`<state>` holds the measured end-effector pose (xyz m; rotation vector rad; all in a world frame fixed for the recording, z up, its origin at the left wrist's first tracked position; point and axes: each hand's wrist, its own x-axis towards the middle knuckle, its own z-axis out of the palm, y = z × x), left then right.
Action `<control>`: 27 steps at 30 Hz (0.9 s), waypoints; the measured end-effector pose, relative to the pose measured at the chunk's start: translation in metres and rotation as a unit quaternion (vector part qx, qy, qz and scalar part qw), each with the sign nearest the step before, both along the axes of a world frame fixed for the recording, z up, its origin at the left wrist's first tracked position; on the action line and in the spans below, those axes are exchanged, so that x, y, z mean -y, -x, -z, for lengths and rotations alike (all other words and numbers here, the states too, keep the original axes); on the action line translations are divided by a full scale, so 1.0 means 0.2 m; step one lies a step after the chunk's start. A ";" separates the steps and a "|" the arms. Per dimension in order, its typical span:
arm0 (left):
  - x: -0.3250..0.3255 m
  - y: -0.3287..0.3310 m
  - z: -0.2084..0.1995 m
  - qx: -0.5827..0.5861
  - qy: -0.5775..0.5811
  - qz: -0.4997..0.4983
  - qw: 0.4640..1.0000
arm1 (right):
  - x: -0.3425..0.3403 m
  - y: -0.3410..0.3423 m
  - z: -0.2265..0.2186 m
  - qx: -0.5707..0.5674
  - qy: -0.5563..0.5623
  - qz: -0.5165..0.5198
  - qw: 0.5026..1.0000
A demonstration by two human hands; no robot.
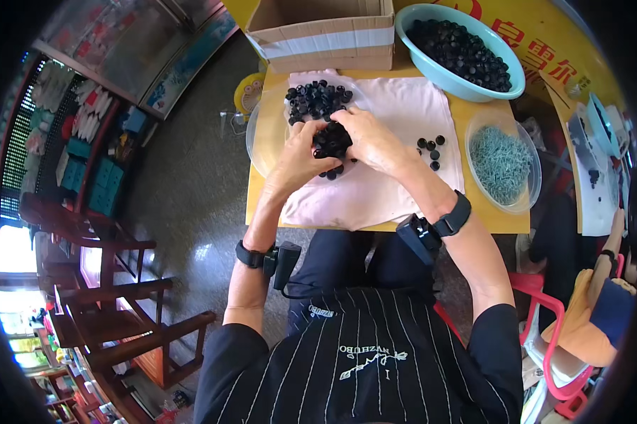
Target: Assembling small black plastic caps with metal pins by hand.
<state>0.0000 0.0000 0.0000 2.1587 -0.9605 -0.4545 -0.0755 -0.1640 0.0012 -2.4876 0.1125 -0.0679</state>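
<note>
One yellow worktop [479, 218] spreads before me, with a pale pink cloth [382, 194] laid over its middle. At the far edge stands a cardboard box [322, 56], and to its right a light-blue basin [445, 83] filled with black caps. Nearer on the right, a clear round container [534, 166] holds silvery screws. My left hand [301, 159] and right hand [378, 145] curl inward, my two-handed grip closed around a cluster of black pieces [331, 140] above the cloth. Just beyond lies a looser heap [318, 99]; a few strays [435, 155] sit farther right.
</note>
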 end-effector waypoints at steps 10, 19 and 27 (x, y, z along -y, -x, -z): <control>-0.02 0.05 0.00 -0.058 0.060 0.019 0.996 | 0.10 0.09 0.00 0.180 -0.083 -0.003 0.980; -0.01 0.05 -0.04 0.105 -0.077 0.005 0.991 | 0.03 -0.01 0.01 0.037 0.185 -0.051 0.981; 0.02 -0.03 0.08 0.113 0.015 0.020 0.993 | 0.01 -0.14 -0.01 -0.050 0.001 0.004 0.999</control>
